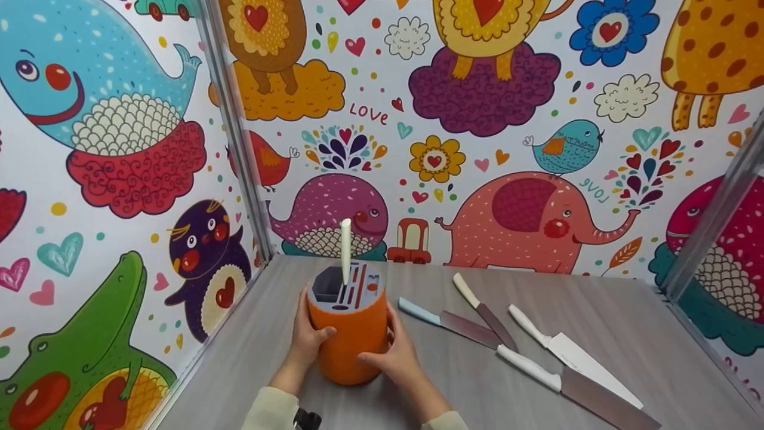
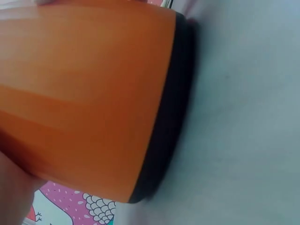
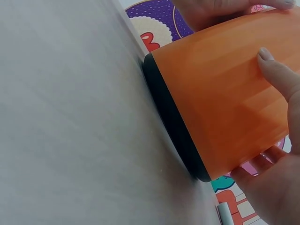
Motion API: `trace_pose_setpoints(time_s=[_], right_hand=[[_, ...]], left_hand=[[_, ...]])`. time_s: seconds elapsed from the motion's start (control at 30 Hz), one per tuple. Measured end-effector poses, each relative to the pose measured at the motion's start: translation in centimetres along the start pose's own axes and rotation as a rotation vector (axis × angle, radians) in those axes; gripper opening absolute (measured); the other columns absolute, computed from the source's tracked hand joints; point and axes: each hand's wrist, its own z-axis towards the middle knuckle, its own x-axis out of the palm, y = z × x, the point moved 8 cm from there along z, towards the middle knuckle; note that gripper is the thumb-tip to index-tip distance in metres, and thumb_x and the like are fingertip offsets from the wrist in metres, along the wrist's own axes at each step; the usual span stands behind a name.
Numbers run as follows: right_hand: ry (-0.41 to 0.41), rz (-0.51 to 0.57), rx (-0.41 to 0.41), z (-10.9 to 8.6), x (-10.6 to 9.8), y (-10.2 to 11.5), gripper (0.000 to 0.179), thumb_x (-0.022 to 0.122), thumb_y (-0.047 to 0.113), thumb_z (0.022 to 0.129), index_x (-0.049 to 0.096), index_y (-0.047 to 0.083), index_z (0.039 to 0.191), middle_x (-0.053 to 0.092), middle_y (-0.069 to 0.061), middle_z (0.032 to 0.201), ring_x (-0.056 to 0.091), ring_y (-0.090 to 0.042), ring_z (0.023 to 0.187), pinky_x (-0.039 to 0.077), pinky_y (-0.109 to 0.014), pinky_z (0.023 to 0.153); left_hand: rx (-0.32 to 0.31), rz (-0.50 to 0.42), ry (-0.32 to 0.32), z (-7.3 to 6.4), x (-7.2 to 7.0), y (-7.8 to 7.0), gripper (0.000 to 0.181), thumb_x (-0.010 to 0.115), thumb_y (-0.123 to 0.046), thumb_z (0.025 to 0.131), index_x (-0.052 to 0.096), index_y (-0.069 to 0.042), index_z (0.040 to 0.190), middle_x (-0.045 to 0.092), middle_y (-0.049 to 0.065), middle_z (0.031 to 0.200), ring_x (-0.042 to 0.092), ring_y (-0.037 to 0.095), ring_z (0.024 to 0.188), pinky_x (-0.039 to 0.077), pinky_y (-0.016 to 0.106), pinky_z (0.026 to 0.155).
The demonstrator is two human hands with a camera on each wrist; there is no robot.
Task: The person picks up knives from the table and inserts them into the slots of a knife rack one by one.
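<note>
The left grip (image 1: 310, 337) and right grip (image 1: 403, 357) clasp the orange, rounded knife holder (image 1: 351, 349), upright on the grey wood-grain worktop (image 1: 477, 394). One slim cream handle (image 1: 346, 248) is slotted already. Apparently remaining, around three o'clock: white-handled broad metal cleaver (image 1: 576, 387), all-white knife (image 1: 582, 358), pale-blue-handled knife (image 1: 447, 322), cream-handled dark-bladed knife (image 1: 483, 310).

Orange container (image 3: 225, 93), dark base (image 3: 174, 119) — right fingers (image 3: 242, 177) gripping, grey table (image 3: 84, 122)
</note>
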Motion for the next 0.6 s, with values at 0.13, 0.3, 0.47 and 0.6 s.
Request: trace_pose_setpoints(time_s=[0.13, 0.3, 0.47, 0.6], right_hand=[[0.000, -0.008, 0.005, -0.07, 0.04, -0.13, 0.118, 0.097, 0.047, 0.075, 0.026, 0.030, 0.169, 0.040, 0.000, 0.170, 0.037, -0.031, 0.157, 0.022, -0.067, 0.130], [-0.005, -0.010, 0.010, -0.10, -0.07, -0.28, 0.117, 0.095, 0.049, 0.076, 0.026, 0.029, 0.169, 0.041, 0.000, 0.170, 0.038, -0.031, 0.157, 0.023, -0.066, 0.130], [-0.006, -0.006, -0.002, -0.11, -0.27, -0.25, 0.117, 0.096, 0.047, 0.077, 0.026, 0.026, 0.169, 0.042, -0.002, 0.169, 0.038, -0.031, 0.157, 0.024, -0.065, 0.130], [0.007, 0.014, -0.021, -0.05, -0.21, -0.19, 0.112, 0.095, 0.040, 0.080, 0.028, 0.025, 0.168, 0.042, -0.002, 0.169, 0.039, -0.030, 0.156, 0.025, -0.065, 0.130]], left_hand=[[-0.013, 0.020, 0.007, -0.28, -0.04, 0.06, 0.113, 0.088, -0.052, 0.083, 0.026, -0.007, 0.166, 0.048, 0.024, 0.158, 0.059, 0.007, 0.130, 0.046, 0.017, 0.114], [-0.043, 0.032, 0.003, -0.33, -0.11, 0.07, 0.109, 0.091, -0.041, 0.083, 0.028, -0.006, 0.165, 0.053, 0.023, 0.155, 0.062, 0.007, 0.127, 0.048, 0.017, 0.111], [-0.044, 0.027, 0.004, -0.13, -0.02, 0.02, 0.107, 0.093, -0.038, 0.081, 0.031, -0.005, 0.162, 0.055, 0.023, 0.152, 0.063, 0.008, 0.125, 0.050, 0.017, 0.110], [-0.048, 0.036, -0.006, -0.06, -0.17, -0.05, 0.104, 0.094, -0.037, 0.079, 0.035, -0.004, 0.159, 0.058, 0.022, 0.148, 0.064, 0.008, 0.122, 0.051, 0.017, 0.108]])
